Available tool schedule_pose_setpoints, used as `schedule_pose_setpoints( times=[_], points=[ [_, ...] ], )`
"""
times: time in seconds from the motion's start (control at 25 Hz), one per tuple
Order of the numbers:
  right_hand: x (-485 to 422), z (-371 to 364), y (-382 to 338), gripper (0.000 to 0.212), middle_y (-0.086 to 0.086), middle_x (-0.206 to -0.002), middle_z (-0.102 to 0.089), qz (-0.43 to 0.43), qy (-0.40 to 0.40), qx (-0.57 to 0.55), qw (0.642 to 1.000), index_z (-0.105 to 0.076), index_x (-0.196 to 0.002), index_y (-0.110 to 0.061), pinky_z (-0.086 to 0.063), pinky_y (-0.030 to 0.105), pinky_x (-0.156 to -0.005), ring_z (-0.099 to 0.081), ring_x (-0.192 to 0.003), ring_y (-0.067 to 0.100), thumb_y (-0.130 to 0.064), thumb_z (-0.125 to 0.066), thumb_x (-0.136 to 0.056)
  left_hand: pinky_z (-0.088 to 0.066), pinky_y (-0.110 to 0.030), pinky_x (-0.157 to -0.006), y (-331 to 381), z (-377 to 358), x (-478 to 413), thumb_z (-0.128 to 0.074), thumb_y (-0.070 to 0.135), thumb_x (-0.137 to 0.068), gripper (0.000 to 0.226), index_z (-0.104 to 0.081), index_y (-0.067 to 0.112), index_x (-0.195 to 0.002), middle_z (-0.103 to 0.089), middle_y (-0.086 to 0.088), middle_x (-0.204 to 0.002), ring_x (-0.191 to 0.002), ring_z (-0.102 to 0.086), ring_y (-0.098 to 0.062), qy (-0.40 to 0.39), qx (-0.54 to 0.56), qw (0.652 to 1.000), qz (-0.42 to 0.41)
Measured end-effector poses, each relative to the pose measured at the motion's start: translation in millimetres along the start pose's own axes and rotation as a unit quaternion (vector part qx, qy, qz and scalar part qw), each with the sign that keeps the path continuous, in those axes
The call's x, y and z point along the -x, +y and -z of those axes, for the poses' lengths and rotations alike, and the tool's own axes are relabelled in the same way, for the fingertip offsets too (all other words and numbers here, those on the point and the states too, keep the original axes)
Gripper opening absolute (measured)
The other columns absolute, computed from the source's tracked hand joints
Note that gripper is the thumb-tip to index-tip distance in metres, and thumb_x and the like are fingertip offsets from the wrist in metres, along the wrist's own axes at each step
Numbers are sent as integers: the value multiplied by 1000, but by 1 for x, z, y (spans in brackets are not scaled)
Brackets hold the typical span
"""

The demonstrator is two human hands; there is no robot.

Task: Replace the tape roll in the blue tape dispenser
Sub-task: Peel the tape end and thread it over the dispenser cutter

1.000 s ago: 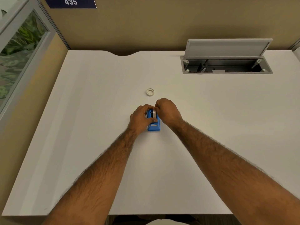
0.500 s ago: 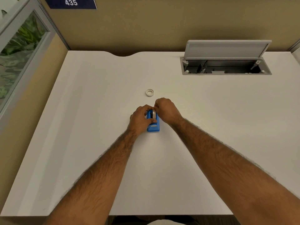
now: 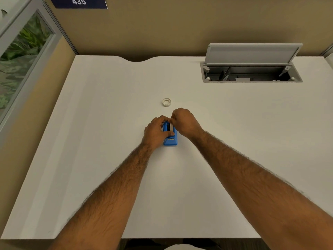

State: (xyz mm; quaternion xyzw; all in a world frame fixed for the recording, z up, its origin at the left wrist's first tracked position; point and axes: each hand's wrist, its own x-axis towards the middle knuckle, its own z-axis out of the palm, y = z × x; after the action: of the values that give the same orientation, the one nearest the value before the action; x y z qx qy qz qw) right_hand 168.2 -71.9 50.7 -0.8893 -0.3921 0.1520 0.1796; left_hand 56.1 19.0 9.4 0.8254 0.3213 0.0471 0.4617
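Note:
The blue tape dispenser (image 3: pixel 170 140) stands on the white desk (image 3: pixel 108 123) near the middle, its cutter end toward me. My left hand (image 3: pixel 156 132) wraps around its left side, thumb across the top. My right hand (image 3: pixel 183 121) pinches a white tape roll (image 3: pixel 171 127) that sits in the dispenser's slot, tilted toward the right wall. A second small white tape roll (image 3: pixel 166 102) lies flat on the desk just beyond my hands.
An open cable hatch (image 3: pixel 252 73) with a raised grey lid is set into the desk at the back right. A tan partition wall runs along the far edge, with a glass panel at the left.
My right hand has lifted the roll slightly and shifted it toward the right side of the slot. The dispenser and the left hand have stayed in place.

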Motion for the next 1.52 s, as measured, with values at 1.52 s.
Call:
schedule_pose_setpoints(
  times=[1.52],
  points=[
    [9, 8, 14, 21, 8, -97, -70, 38, -18, -75, 996, -71, -98, -6, -50, 30, -77, -61, -86, 19, -13, -52, -93, -48, -27, -88, 1, 1, 2, -89, 26, -70, 57, -60, 27, -119, -59, 11, -114, -107, -60, -15, -1, 10, 1000, 5]
  ],
)
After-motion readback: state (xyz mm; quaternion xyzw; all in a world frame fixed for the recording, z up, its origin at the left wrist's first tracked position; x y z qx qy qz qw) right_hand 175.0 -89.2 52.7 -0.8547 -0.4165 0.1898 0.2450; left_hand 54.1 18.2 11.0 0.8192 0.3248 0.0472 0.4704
